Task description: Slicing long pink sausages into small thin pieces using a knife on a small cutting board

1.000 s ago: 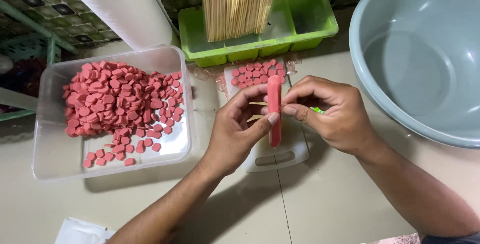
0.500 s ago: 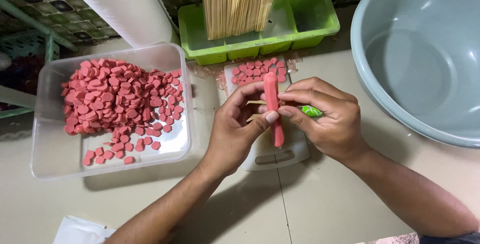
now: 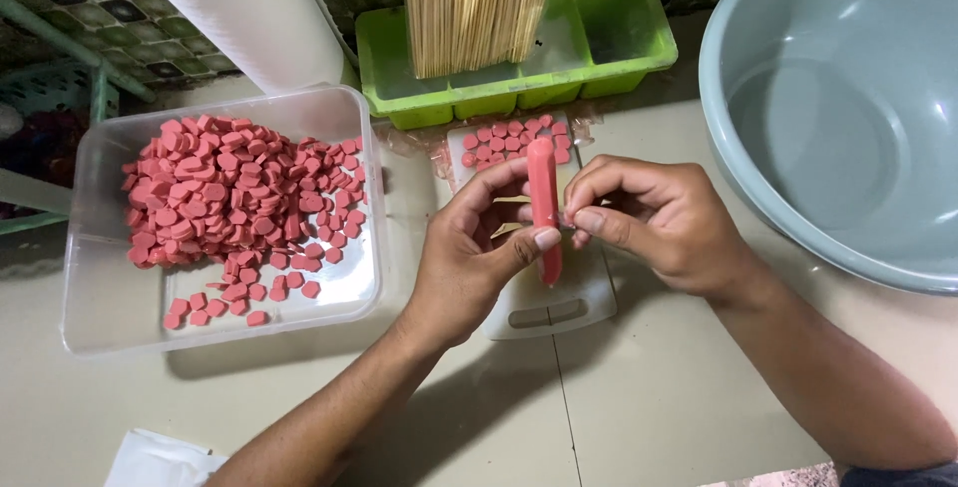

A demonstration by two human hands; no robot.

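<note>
The left hand [image 3: 469,247] was closed around a pink sausage [image 3: 544,208], with its thumb pressed on the lower part. The sausage stood almost straight up and down, right above the small white cutting board [image 3: 539,297]. The right hand [image 3: 649,213] was closed too, and its fingertips pinched the side of the sausage near the middle. It was too small to tell what the fingertips held there.

At the far end of the cutting board lay a little pile of pink sausage slices [image 3: 509,143]. Left of the cutting board sat a clear plastic box [image 3: 90,247] with many more pink slices [image 3: 230,198] inside. Behind the cutting board stood a green tray [image 3: 619,58] with a thick bunch of wooden sticks [image 3: 474,8] leaning in it. A big grey-blue bowl [image 3: 828,118] sat to the right of the cutting board. All of these rested on a pale worktop [image 3: 649,397]. A white roll [image 3: 249,8] stood behind the clear box.
</note>
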